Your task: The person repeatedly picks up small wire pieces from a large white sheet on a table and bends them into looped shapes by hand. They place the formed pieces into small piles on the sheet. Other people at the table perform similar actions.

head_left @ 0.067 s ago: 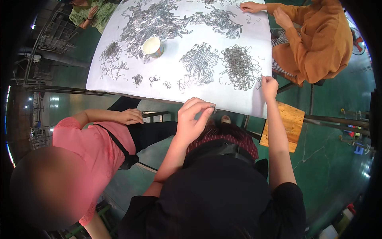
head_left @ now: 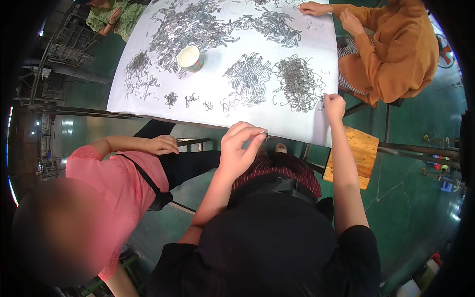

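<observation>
My left hand (head_left: pixel 240 148) is raised just off the table's near edge, thumb and forefinger pinched on a small dark metal piece (head_left: pixel 265 134); its exact kind is too small to make out. At the table's right edge my right hand (head_left: pixel 335 108) is closed, its fingertips against a bent wire hook (head_left: pixel 321 102). That hook lies beside a tangled pile of dark wire hooks (head_left: pixel 298 81). Left of this pile is a heap of short, shiny metal strips (head_left: pixel 249 76). Small clusters of hooks (head_left: pixel 190 100) lie along the near edge.
The white-covered table (head_left: pixel 208 81) bears a paper cup (head_left: pixel 189 58) and larger metal heaps (head_left: pixel 190 29). A co-worker in pink (head_left: pixel 116 180) sits at my left; another in orange (head_left: pixel 396 62) works at the far right. A wooden stool (head_left: pixel 354 158) stands by my right forearm.
</observation>
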Demonstrator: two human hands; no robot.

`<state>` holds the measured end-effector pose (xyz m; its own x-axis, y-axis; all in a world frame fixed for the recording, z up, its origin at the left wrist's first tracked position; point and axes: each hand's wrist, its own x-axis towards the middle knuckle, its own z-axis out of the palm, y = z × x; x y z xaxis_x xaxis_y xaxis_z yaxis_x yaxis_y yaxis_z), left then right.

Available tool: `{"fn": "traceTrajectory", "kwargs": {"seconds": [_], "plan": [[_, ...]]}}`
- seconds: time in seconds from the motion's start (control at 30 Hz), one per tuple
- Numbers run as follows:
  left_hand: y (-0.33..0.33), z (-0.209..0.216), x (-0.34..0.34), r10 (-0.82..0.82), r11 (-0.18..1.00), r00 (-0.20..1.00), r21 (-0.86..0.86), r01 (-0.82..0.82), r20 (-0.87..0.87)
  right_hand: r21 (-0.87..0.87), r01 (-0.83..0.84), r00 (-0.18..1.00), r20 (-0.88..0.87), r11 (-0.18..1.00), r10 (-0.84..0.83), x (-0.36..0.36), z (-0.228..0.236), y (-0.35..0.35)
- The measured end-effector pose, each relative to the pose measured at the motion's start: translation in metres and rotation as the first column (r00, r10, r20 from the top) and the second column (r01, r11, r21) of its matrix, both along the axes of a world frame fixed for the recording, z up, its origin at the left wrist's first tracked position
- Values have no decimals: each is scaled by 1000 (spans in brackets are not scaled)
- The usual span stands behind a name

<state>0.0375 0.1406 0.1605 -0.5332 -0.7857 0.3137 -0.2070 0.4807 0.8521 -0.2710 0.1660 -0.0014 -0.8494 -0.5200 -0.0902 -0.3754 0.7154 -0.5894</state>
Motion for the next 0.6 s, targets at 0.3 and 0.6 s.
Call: {"fn": "traceTrajectory", "kwargs": {"seconds": [0.3,0.6], "plan": [[3,-3,4,49,994,998,103,-46,-24,-99,-245,956,142,964,257,-38,-33,-15],[-1,-5,-2,27,992,1000,124,-25,-13,-329,-140,688,646,934,330,8,32,2]]}}
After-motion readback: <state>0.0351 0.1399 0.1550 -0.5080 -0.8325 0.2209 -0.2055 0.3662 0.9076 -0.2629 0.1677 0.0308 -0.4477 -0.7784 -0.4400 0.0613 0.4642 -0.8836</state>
